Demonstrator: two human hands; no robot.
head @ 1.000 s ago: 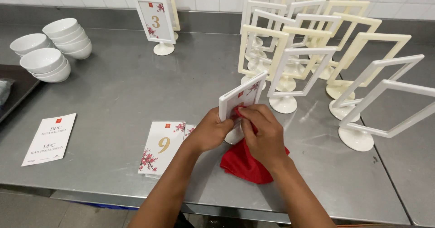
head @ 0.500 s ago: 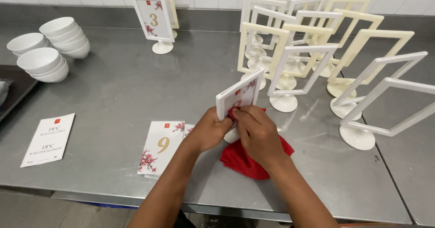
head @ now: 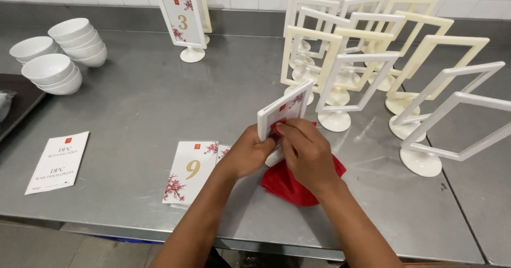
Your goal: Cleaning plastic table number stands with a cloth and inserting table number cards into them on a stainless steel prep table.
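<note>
My left hand (head: 246, 153) grips the lower edge of a white stand-up sign frame (head: 282, 111) that is tilted over the steel table (head: 138, 108). A card with red blossoms shows inside the frame. My right hand (head: 307, 152) presses a red cloth (head: 290, 185) against the frame's face; most of the cloth lies bunched on the table under that hand. Just left of my left hand lies a small stack of floral number cards (head: 191, 171).
Several empty white and cream frames (head: 367, 60) crowd the back right. Two filled number frames (head: 181, 23) stand at the back centre. Stacked white bowls (head: 58, 55) sit at the left, a white printed card (head: 57, 161) lies near the front edge, and a dark tray (head: 16, 108) is at far left.
My hands and the tilted frame stay in nearly the same place; my right hand with the red cloth shifts slightly across the frame's face.
</note>
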